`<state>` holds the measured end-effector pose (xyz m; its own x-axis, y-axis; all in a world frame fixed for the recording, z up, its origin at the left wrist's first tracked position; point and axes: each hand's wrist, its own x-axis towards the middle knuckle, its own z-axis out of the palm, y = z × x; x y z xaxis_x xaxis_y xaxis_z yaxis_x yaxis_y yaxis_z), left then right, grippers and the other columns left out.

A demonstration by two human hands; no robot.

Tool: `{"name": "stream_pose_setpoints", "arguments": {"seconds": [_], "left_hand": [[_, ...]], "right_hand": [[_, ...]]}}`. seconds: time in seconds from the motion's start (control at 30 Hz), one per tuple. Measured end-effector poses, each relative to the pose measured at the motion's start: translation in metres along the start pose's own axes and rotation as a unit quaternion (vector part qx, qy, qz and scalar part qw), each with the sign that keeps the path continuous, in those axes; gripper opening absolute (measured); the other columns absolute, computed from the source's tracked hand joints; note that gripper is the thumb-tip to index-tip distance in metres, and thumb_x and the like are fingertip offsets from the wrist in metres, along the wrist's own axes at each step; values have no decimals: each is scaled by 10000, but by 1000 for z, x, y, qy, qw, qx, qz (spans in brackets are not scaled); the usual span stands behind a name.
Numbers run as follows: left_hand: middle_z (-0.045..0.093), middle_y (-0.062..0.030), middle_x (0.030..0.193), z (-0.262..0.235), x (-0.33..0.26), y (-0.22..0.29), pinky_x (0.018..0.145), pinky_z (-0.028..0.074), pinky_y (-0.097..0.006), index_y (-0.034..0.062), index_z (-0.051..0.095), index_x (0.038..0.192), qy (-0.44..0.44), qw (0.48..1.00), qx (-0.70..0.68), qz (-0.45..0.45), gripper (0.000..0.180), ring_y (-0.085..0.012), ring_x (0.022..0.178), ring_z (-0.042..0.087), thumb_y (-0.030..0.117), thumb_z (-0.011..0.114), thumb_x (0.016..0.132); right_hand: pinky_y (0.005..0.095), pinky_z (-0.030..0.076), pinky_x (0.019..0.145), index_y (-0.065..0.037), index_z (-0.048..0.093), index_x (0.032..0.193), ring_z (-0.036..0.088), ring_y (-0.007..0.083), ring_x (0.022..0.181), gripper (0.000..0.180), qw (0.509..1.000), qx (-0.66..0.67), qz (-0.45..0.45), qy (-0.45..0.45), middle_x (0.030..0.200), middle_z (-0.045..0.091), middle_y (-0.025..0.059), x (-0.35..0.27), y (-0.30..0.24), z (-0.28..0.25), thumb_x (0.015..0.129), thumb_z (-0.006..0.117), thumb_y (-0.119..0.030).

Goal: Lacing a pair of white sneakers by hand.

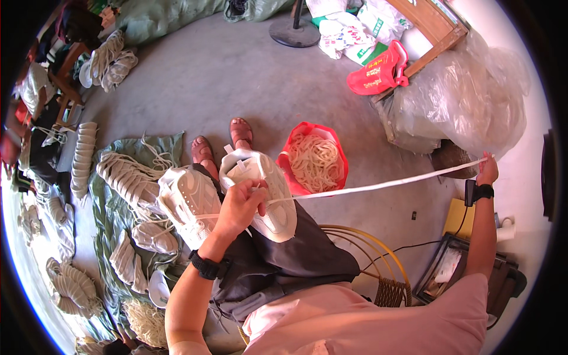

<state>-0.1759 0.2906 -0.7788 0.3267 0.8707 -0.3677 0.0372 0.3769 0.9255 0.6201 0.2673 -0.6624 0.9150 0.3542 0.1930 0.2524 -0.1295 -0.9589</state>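
Grey concrete floor is filling the upper half of the frame, with a green cloth at centre left carrying rows of pale shoe uppers. We are sitting with two white shoes on our lap: one at left of centre, the other just beside it, under our left hand. That hand is closing around the shoe's upper edge where a long white lace is leaving it. Our right hand, far out at the right of the frame, is pinching the lace's far end, and the lace is stretching taut between the two hands.

We are judging a few risks. The lace is running above the red bag of laces on the floor; if we are letting it sag, it could be dropping in and tangling. The held shoe is resting only on our lap, so a harder tug from the right could be dragging it out of the left hand's grip. The other shoe is lying loose near the thigh's edge and could be slipping onto the cloth. A black cable at lower right is lying close to our right arm and could be snagging.
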Motion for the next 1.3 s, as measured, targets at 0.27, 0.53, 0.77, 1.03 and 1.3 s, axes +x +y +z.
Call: {"name": "stream_pose_setpoints", "arguments": {"seconds": [0.27,0.53,0.77,1.03,1.3], "left_hand": [[643,-31,623,7,2,9,566,424,-252,-33,689,961,-2,996,87,-11,239,-61,579,546,179,579,964],[638,-8,592,5,0,11,516,409,-247,-4,706,872,-14,992,119,-26,218,-43,540,543,183,618,945],[638,3,635,-1,0,8,497,378,-221,-15,718,882,-41,995,82,-31,208,-51,526,576,169,649,950],[638,-12,596,12,2,10,505,424,-239,-8,705,857,-32,993,112,-25,197,-60,516,587,166,657,936],[620,-5,577,29,8,12,490,423,-249,1,691,837,-10,992,122,-27,169,-64,499,580,151,686,916]], "right_hand": [[243,482,870,-66,667,1212,618,104,997,328,999,52,11,-14,1150,726,14,14,-9,15,1030,560,-317],[250,518,831,-1,599,1272,650,158,997,315,997,62,-35,-26,1150,726,81,17,-21,19,1028,547,-194],[281,519,931,10,574,1301,653,190,1081,353,998,57,-15,-26,1212,704,117,-1,-32,20,1019,564,-203],[306,460,1052,11,525,1360,620,199,1177,438,994,87,31,-51,1289,670,113,-6,-47,19,1035,550,-281],[330,490,1009,35,553,1334,633,216,1133,414,974,114,-36,-191,1231,667,159,-85,-70,54,1014,579,-226]]}}
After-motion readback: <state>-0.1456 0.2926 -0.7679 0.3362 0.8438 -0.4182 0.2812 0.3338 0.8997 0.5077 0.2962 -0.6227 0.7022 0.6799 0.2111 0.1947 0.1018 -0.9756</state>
